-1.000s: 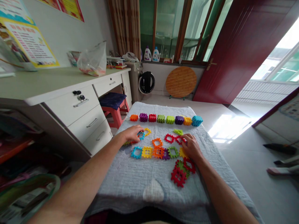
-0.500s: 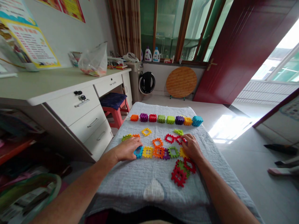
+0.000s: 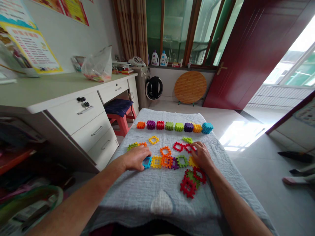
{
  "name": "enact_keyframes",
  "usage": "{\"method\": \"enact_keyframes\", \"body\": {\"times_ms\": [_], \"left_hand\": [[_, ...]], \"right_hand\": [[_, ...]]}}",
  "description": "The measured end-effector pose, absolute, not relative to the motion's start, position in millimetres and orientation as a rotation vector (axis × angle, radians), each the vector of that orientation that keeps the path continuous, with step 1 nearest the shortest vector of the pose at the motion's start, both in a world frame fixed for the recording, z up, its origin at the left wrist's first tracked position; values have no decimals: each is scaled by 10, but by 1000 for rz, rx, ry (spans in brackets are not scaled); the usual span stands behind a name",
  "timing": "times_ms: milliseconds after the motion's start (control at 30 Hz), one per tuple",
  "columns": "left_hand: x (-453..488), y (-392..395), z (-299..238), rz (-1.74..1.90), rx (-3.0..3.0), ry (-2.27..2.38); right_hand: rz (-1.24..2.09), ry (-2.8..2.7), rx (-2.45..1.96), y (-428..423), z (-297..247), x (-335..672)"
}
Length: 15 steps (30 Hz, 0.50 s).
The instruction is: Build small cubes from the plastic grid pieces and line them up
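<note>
My left hand grips a blue square frame piece at the left end of a short row. A yellow windowed piece and an orange windowed piece follow to the right, then a purple piece and a green frame. My right hand lies low at the right with fingers stretched, fingertips at a red frame. Partly beneath that hand is a yellow piece. Above the row sits an orange frame.
Several toothed blocks, among them a cyan one, line the cloth's far side. Loose red and green pieces overlap near my right forearm. A yellow frame lies mid-cloth. A desk stands left.
My left hand has shifted slightly right with the blue piece, and the yellow windowed piece has moved a little right against the orange one. My right hand stays in place.
</note>
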<state>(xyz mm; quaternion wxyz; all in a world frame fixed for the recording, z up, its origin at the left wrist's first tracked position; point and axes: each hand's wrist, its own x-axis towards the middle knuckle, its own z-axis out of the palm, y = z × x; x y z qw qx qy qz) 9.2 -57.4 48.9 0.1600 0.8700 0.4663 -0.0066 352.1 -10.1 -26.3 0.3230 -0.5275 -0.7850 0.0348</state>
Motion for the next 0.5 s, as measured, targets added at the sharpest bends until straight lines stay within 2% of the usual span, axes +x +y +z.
{"method": "enact_keyframes", "body": {"times_ms": [133,500], "left_hand": [[76,-548,473,-86,2591,1301],[347,-408,477,295,2507,1305]], "right_hand": [[99,-2048,-1370,-105,-254,3519],[95,-2032,-1368,-110,-249,3485]]}}
